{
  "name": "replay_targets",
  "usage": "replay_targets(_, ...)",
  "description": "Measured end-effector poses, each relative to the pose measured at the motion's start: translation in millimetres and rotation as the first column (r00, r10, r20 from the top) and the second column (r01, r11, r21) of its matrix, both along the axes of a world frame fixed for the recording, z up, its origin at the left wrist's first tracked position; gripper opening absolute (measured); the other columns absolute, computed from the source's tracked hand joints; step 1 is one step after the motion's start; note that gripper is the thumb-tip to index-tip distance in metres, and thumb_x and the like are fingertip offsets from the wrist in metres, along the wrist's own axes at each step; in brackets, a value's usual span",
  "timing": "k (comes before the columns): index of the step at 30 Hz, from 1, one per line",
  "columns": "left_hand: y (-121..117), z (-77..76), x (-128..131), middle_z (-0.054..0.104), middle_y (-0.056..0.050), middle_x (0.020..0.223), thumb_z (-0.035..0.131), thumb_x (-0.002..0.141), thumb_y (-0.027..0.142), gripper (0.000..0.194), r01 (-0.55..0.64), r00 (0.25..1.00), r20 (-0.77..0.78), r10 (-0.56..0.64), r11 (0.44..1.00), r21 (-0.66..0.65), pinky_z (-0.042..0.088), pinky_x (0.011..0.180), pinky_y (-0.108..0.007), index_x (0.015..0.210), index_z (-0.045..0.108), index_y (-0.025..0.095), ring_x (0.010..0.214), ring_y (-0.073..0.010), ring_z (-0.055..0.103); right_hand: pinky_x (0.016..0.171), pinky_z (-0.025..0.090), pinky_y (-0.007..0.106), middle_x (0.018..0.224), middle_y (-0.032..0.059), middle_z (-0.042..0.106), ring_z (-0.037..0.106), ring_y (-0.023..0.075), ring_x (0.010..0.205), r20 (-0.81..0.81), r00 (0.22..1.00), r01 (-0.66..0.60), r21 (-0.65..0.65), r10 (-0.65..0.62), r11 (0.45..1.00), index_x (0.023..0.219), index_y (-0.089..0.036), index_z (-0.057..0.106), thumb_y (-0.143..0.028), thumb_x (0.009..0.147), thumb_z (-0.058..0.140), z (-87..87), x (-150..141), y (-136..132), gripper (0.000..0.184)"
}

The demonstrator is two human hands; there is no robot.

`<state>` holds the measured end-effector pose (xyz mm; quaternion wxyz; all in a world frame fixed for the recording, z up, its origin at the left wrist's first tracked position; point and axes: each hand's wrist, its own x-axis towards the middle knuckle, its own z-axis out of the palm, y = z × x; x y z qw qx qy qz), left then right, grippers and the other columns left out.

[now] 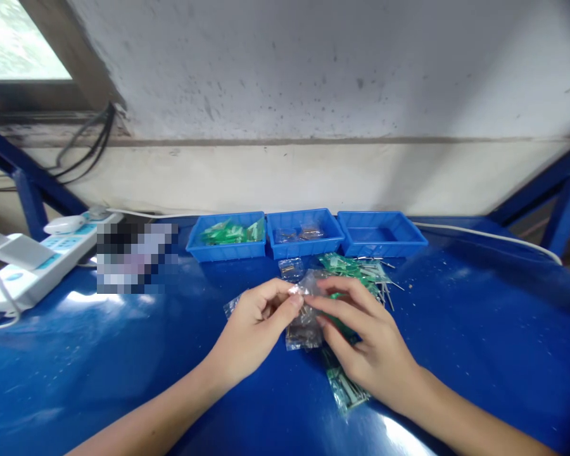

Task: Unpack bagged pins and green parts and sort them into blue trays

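Note:
My left hand (254, 323) pinches a small clear plastic bag (308, 285) between thumb and forefinger. Small metal pieces show inside, too blurred to name. From the other side, the fingers of my right hand (361, 329) are on the same bag, forefinger close to the left thumb. Under my hands lies another clear bag (304, 335). Behind them is a small bag with brass-coloured pieces (291, 269), and a further clear bag (231, 308) is partly hidden by my left hand. Green bags and loose metal rods (365, 269) lie beyond my right hand; a green-tinted bag of rods (346, 386) lies below it.
Three blue trays stand along the wall: the left tray (228, 253) holds green bags, the middle tray (306, 249) clear bags, and the right tray (382, 247) shows a bare bottom. A white power strip (52, 263) with plugs and a pixelated object (133, 259) are at the left.

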<state>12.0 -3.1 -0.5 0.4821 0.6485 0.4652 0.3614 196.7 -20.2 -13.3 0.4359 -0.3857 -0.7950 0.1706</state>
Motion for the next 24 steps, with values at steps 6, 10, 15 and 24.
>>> replay_targets(6,-2.5,-7.5,1.0,0.065,-0.001,0.078,0.058,0.082,0.012,0.015,-0.004,0.974,-0.171,0.15,0.764,0.645,0.046,0.067,-0.026,0.093,0.062,0.02,0.07,-0.0122,0.057,0.087,0.047,0.038,0.103,0.0074,0.048,0.051,0.02,0.103,-0.127,0.988,0.038,-0.333,-0.085,0.942,0.094,-0.022,0.066,-0.031,0.087,0.052,8.6,-0.2,2.5,0.019)
replay_targets(10,-3.7,-9.5,1.7,0.065,-0.003,0.087,0.056,0.082,0.006,0.019,0.113,0.97,-0.23,0.081,0.687,0.718,0.046,0.074,-0.028,0.096,0.061,0.019,0.077,-0.013,0.058,0.072,0.051,0.034,0.093,0.0058,0.051,0.056,0.0179,0.087,-0.237,0.967,-0.032,-0.472,-0.091,0.881,0.089,-0.022,0.068,-0.04,0.089,0.047,14.0,0.0,4.2,0.027)
replay_targets(15,-6.2,-3.4,2.5,0.061,-0.004,0.096,0.051,0.087,0.015,0.018,0.197,0.965,-0.248,-0.089,0.868,0.455,0.043,0.079,-0.029,0.101,0.06,0.02,0.086,-0.0146,0.056,0.07,0.05,0.03,0.09,0.004,0.054,0.057,0.0146,0.084,-0.155,0.987,0.004,-0.259,-0.046,0.966,0.101,-0.022,0.066,-0.019,0.087,0.053,6.6,0.9,2.9,0.019)
replay_targets(24,3.1,4.2,3.7,0.056,0.001,0.068,0.053,0.087,0.035,0.023,0.014,0.98,0.192,0.04,0.962,-0.273,0.039,0.056,-0.021,0.075,0.059,0.016,0.06,-0.0088,0.049,0.083,0.052,0.03,0.117,0.0126,0.05,0.052,0.0175,0.11,0.058,0.998,-0.032,0.149,0.024,0.988,0.111,-0.014,0.062,0.002,0.083,0.045,-5.3,3.7,4.4,0.037)
